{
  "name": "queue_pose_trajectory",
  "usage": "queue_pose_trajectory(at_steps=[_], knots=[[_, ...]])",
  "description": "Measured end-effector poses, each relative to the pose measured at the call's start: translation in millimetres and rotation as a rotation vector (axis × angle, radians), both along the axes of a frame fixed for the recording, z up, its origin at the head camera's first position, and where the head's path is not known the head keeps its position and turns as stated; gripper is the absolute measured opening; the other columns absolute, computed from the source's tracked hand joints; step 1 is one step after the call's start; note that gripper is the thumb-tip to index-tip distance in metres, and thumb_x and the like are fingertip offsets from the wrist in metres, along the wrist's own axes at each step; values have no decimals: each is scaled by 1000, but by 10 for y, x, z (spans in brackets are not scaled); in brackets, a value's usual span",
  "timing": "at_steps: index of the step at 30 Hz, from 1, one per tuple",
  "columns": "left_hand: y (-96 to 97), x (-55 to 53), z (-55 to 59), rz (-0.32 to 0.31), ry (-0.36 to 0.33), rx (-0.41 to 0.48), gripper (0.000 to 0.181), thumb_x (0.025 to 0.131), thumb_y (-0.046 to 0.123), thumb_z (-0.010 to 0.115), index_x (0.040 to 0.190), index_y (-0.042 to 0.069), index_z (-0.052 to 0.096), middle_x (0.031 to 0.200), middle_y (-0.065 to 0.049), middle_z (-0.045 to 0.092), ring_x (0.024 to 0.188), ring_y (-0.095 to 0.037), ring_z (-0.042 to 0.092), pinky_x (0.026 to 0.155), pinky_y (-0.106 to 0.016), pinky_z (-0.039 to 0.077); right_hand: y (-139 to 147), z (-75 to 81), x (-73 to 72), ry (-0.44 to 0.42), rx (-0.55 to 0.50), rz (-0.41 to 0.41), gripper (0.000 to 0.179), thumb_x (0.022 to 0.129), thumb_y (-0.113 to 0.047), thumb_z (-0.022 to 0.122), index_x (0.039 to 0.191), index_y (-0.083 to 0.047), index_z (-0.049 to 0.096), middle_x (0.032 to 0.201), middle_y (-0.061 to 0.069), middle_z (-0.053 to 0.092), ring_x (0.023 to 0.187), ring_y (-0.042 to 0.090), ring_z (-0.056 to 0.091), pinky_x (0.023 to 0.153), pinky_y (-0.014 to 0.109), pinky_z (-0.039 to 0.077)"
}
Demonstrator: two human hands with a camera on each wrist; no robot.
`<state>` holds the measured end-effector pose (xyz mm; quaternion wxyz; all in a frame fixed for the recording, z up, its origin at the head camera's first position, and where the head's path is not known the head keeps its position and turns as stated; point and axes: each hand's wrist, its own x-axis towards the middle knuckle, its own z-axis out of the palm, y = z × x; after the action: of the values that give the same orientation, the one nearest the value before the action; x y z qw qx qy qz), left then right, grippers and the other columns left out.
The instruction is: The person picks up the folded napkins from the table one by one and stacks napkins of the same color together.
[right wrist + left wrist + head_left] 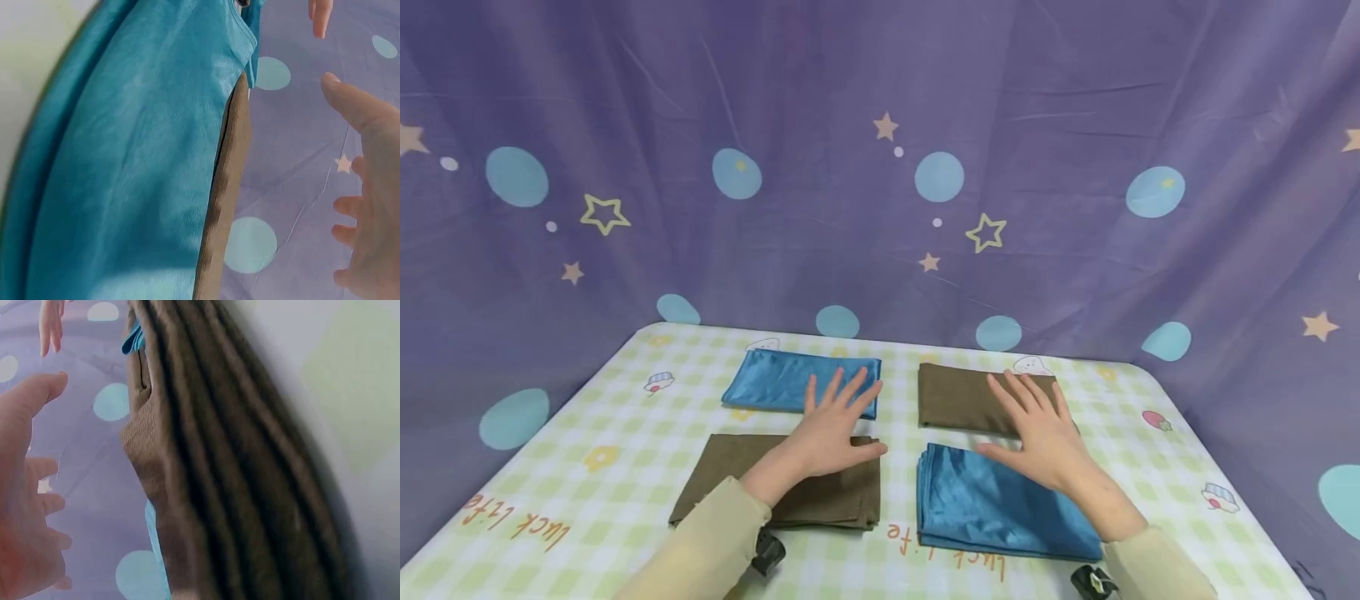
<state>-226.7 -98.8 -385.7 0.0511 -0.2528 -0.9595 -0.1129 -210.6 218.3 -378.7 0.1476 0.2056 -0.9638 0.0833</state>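
Note:
Four folded cloths lie on the table in two rows, blue and brown set crosswise. My left hand [831, 429], fingers spread, is held over the near-left brown cloth [722, 475], its fingertips overlapping the far-left blue cloth [797, 379] in the head view. Likewise spread, my right hand [1045, 437] hovers over the near-right blue cloth [977, 508], with fingertips across the far-right brown cloth [955, 396]. Both wrist views show a gap between hand and cloth. Stacked folds of the brown cloth [237, 456] fill the left wrist view; the blue cloth [137, 144] fills the right one.
A checked tablecloth [625, 408] with printed lettering covers the table. Behind it and along both sides hangs a purple curtain [850, 67] with stars and blue dots. Dark wrist devices show below each sleeve, such as the one at the left wrist [768, 552].

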Motion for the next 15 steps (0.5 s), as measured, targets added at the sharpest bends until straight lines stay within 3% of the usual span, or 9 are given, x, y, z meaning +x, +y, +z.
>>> queue_pose_trajectory(at_steps=[6, 15], knots=[[112, 40, -73, -33, -27, 47, 81, 82, 58, 54, 146, 24, 19, 152, -4, 12, 139, -35, 5, 105, -63, -1, 134, -19, 99, -17, -15, -14, 91, 74, -58, 63, 146, -28, 17, 150, 10, 22, 135, 35, 18, 106, 60, 4], [299, 94, -131, -106, -66, 66, 76, 84, 52, 55, 145, 17, 25, 151, -10, 16, 138, -34, 14, 106, -59, 13, 303, -55, 226, -95, -40, -55, 92, 76, -52, 66, 147, -26, 14, 146, 15, 28, 132, 37, 27, 104, 60, 13]])
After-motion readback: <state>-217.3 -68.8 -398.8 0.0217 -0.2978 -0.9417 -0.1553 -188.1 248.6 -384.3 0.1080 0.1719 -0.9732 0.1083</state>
